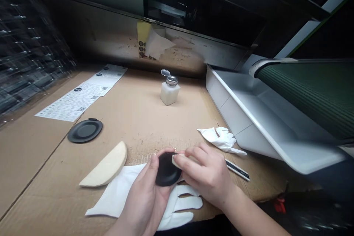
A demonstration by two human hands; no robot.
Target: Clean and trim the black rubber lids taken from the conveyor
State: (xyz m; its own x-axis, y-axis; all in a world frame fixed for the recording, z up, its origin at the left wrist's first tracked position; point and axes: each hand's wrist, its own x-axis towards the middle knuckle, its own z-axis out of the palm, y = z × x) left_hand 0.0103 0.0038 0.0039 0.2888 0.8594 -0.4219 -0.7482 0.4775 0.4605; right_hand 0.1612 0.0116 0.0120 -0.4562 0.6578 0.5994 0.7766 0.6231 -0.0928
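Note:
A small round black disc [167, 169] with a raised rim lies tilted in my left hand [149, 188], the thumb along its left edge and the fingers behind it. My right hand [206, 171] pinches a pale off-white piece [188, 158], perhaps sponge or cloth, against the disc's upper right rim. Most of that piece is hidden by the fingers. Beneath both hands a white glove [121, 188] is spread flat. To the left rests a cream half-round pad [106, 167]. A larger black round part [85, 130] with a small tab lies farther left.
A white pump bottle [169, 93] with its lid up stands at mid-table. Right are a second white glove [219, 139], a black-and-white cutter-like tool [238, 170], a large grey-white tray [246, 118] and a green conveyor belt [309, 88]. Printed sheets [83, 94] and stacked clear plastic [30, 48] lie left.

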